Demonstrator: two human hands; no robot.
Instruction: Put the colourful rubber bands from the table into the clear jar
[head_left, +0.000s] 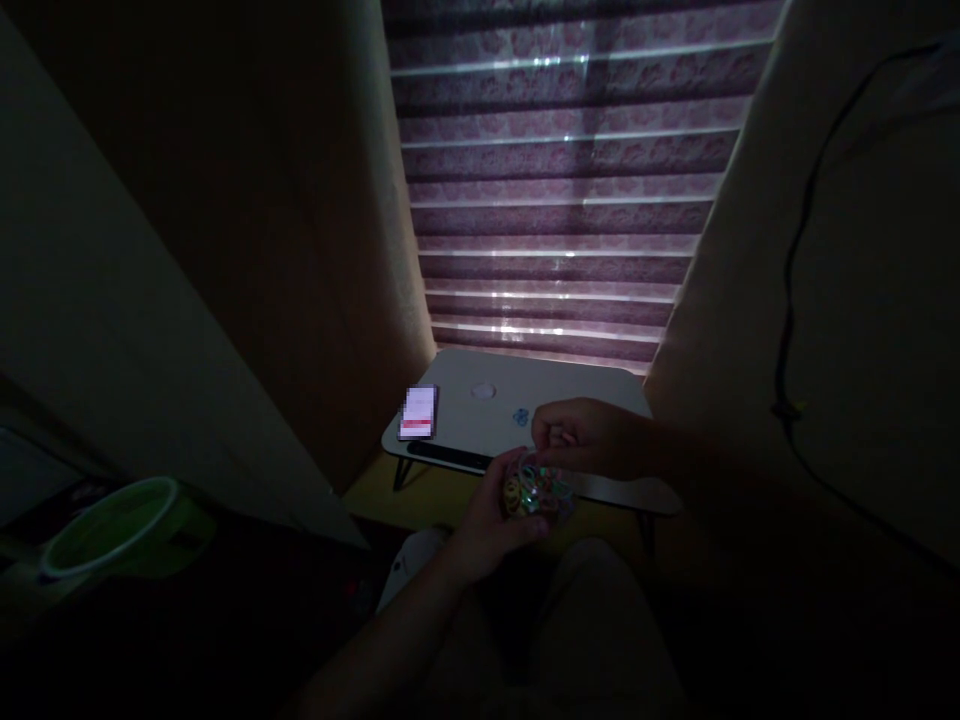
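My left hand (495, 525) is wrapped round a bunch of small coloured hair ties (531, 488), in yellow, green, pink and pale blue. Some shine, and the dim light hides whether a clear container is around them. Just above and to the right is my right hand (581, 435), its fingers curled in a pinch over the bunch. Whatever those fingers hold is too small and dark to make out. A few small blue loops (520, 416) lie on the white folding table (577, 385), left of my right hand.
A phone (418, 412) with a lit screen lies at the table's left end. Farther back on the tabletop is a pale round piece (484, 391). A green tub (120, 530) stands at left. Beyond the table hangs a striped blind (555, 200); a dark cable (787, 290) runs down the right wall.
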